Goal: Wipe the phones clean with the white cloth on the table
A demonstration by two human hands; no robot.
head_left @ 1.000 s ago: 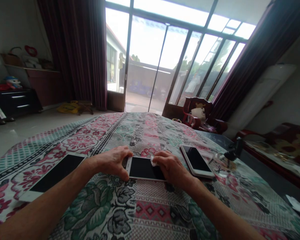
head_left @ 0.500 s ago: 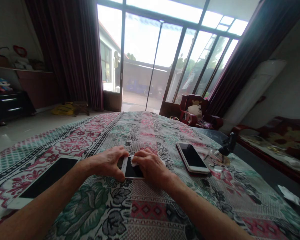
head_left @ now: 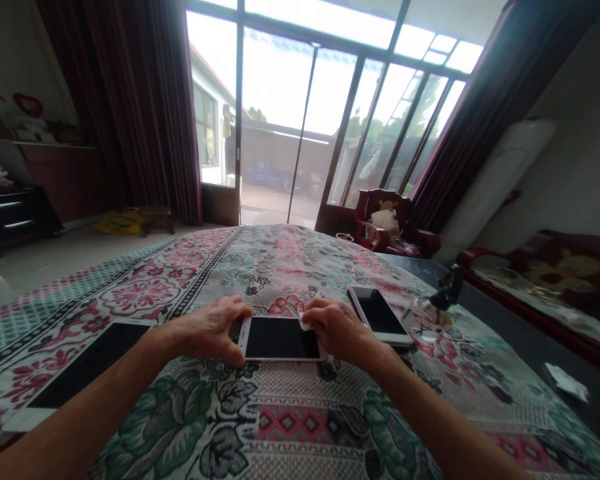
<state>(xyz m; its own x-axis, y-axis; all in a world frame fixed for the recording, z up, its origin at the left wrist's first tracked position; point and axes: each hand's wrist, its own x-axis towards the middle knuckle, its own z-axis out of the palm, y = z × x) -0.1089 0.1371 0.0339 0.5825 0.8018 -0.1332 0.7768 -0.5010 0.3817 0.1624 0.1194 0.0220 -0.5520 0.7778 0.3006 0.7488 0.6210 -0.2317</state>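
A white smartphone (head_left: 283,339) with a dark screen lies crosswise in the middle of the patterned tablecloth. My left hand (head_left: 214,327) grips its left end, thumb at the near corner and fingers at the far one. Pinched in the fingers of my right hand (head_left: 341,328) is a small white tissue (head_left: 306,323), mostly hidden by the hand. It sits over the right end of the screen. Just beyond my right hand is a second white phone (head_left: 381,315), possibly with another beneath it. A white tablet (head_left: 87,363) lies partly under my left forearm.
A clear spray bottle (head_left: 433,313) with a black nozzle stands right of the second phone. Crumpled white paper (head_left: 566,383) rests on the dark surface at far right. The floral tablecloth (head_left: 300,400) covers the table. Beyond it are a wooden chair (head_left: 386,223) and glass doors.
My right hand has slid rightward along the phone with the tissue, uncovering most of the dark screen. My left hand keeps its hold on the left end. The view has shifted slightly.
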